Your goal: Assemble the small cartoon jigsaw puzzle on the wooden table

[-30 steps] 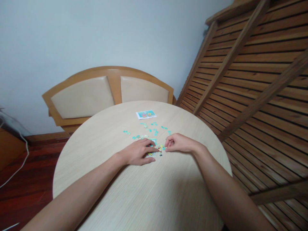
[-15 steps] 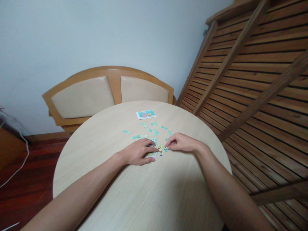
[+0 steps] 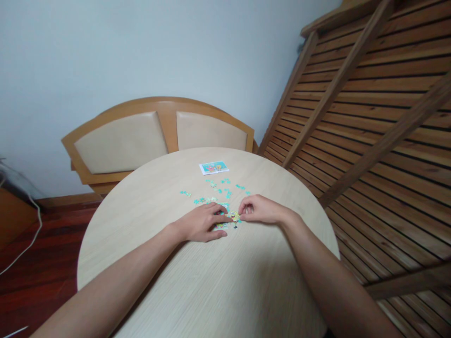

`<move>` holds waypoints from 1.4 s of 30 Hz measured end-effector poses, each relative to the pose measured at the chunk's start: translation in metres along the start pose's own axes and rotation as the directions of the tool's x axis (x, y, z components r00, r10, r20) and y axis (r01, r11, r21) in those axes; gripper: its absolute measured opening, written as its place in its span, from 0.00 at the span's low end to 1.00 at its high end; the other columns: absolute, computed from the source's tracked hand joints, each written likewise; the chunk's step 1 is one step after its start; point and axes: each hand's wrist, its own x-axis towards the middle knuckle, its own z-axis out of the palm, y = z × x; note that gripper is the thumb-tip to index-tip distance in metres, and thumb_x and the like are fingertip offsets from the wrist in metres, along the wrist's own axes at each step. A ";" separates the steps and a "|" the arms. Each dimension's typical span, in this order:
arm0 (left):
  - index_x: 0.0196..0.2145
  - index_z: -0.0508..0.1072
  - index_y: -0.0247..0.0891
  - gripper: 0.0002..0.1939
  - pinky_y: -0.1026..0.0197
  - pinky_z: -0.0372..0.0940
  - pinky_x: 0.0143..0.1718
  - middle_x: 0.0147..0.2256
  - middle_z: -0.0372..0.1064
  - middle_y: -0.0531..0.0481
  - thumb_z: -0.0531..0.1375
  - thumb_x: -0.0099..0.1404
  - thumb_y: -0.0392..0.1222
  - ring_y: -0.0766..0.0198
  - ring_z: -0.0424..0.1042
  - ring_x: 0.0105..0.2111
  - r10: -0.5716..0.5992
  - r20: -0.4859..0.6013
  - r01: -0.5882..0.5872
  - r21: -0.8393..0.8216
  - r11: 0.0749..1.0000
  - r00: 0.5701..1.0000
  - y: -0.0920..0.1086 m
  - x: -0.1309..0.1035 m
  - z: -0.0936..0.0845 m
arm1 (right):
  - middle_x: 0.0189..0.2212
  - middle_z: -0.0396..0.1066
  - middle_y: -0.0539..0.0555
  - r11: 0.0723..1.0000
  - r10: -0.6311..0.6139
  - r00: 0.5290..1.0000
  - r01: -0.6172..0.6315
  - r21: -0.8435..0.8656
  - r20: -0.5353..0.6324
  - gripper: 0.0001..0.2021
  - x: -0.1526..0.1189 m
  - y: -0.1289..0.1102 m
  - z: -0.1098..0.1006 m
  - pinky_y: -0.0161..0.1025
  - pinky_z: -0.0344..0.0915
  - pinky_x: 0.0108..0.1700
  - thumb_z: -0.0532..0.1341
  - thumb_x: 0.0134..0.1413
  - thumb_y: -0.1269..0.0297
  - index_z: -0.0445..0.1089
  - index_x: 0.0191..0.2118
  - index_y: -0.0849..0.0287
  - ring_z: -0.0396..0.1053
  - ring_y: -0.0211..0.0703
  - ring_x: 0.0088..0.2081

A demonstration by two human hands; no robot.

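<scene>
A partly joined jigsaw puzzle (image 3: 234, 216) with a yellow cartoon figure lies on the round table (image 3: 176, 281). My left hand (image 3: 206, 221) rests flat over its left part, fingers spread, hiding much of it. At the puzzle's right edge, my right hand (image 3: 256, 209) pinches a small jigsaw piece, mostly hidden by the fingertips. Loose turquoise jigsaw pieces (image 3: 228, 193) are scattered beyond both hands.
Behind the loose pieces lies a picture card (image 3: 214, 167) with cartoon figures. A padded wooden headboard (image 3: 171, 122) stands against the wall past the table. Wooden slats (image 3: 369, 141) lean at the right.
My right hand has moved slightly left, bringing the pinched jigsaw piece against the puzzle's right edge. The left hand has stayed in place.
</scene>
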 end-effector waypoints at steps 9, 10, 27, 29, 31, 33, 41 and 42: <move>0.59 0.70 0.44 0.23 0.50 0.62 0.56 0.51 0.67 0.40 0.57 0.70 0.54 0.50 0.69 0.52 0.006 -0.006 -0.006 -0.012 1.000 1.000 0.001 0.001 -0.001 | 0.28 0.72 0.50 0.996 0.084 0.994 -0.082 -0.026 0.063 0.15 0.001 -0.002 0.003 0.33 0.59 0.30 0.70 0.43 0.57 0.77 0.37 0.61 0.67 0.38 0.29; 0.59 0.70 0.44 0.23 0.50 0.62 0.56 0.51 0.67 0.40 0.57 0.70 0.54 0.50 0.69 0.51 0.006 -0.005 -0.006 -0.013 1.000 1.000 0.001 0.001 -0.001 | 0.28 0.72 0.50 0.996 0.083 0.994 -0.082 -0.020 0.070 0.15 0.001 -0.003 0.003 0.33 0.60 0.30 0.70 0.44 0.57 0.77 0.37 0.61 0.67 0.38 0.29; 0.59 0.70 0.44 0.24 0.50 0.62 0.56 0.51 0.67 0.39 0.57 0.70 0.54 0.50 0.69 0.51 0.000 0.004 0.000 0.016 1.000 1.000 0.000 0.001 0.000 | 0.29 0.73 0.49 0.994 0.050 0.999 -0.048 -0.100 0.014 0.14 0.000 -0.004 0.004 0.33 0.59 0.30 0.67 0.43 0.63 0.76 0.39 0.59 0.68 0.38 0.29; 0.59 0.70 0.44 0.24 0.50 0.62 0.56 0.51 0.67 0.39 0.57 0.70 0.54 0.50 0.69 0.51 -0.002 0.007 0.002 0.016 1.000 1.000 0.001 0.001 -0.001 | 0.29 0.73 0.49 0.994 0.029 0.999 -0.028 -0.102 0.014 0.14 0.000 -0.004 0.005 0.32 0.59 0.30 0.67 0.43 0.65 0.76 0.40 0.59 0.68 0.38 0.29; 0.60 0.70 0.44 0.24 0.50 0.62 0.56 0.51 0.67 0.39 0.57 0.70 0.54 0.50 0.69 0.51 -0.004 0.009 0.004 0.015 1.000 1.000 0.001 0.001 -0.001 | 0.28 0.73 0.48 0.995 0.018 1.000 -0.016 -0.097 0.023 0.14 0.000 -0.003 0.005 0.32 0.58 0.30 0.66 0.43 0.66 0.77 0.40 0.58 0.68 0.37 0.29; 0.60 0.69 0.44 0.24 0.50 0.62 0.56 0.51 0.67 0.39 0.57 0.70 0.54 0.50 0.69 0.51 -0.006 0.009 0.006 0.013 1.000 1.000 0.002 0.001 -0.002 | 0.28 0.73 0.48 0.996 0.023 0.999 -0.020 -0.092 0.035 0.14 0.000 -0.003 0.005 0.32 0.58 0.29 0.66 0.44 0.66 0.77 0.40 0.58 0.68 0.37 0.28; 0.60 0.70 0.44 0.24 0.50 0.62 0.56 0.51 0.68 0.39 0.57 0.70 0.54 0.50 0.69 0.51 -0.006 0.007 0.006 0.012 1.000 1.000 0.001 0.001 -0.001 | 0.27 0.73 0.49 0.998 0.045 0.998 -0.043 -0.034 0.048 0.13 0.001 -0.002 0.007 0.33 0.60 0.29 0.67 0.44 0.64 0.78 0.39 0.59 0.68 0.37 0.28; 0.59 0.70 0.44 0.24 0.50 0.63 0.56 0.51 0.68 0.39 0.57 0.70 0.54 0.50 0.69 0.51 -0.005 0.004 0.005 0.011 1.000 1.000 0.000 0.001 -0.001 | 0.27 0.73 0.49 0.999 0.048 0.998 -0.047 -0.022 0.050 0.13 0.001 -0.002 0.006 0.33 0.60 0.29 0.67 0.45 0.63 0.78 0.39 0.59 0.68 0.38 0.28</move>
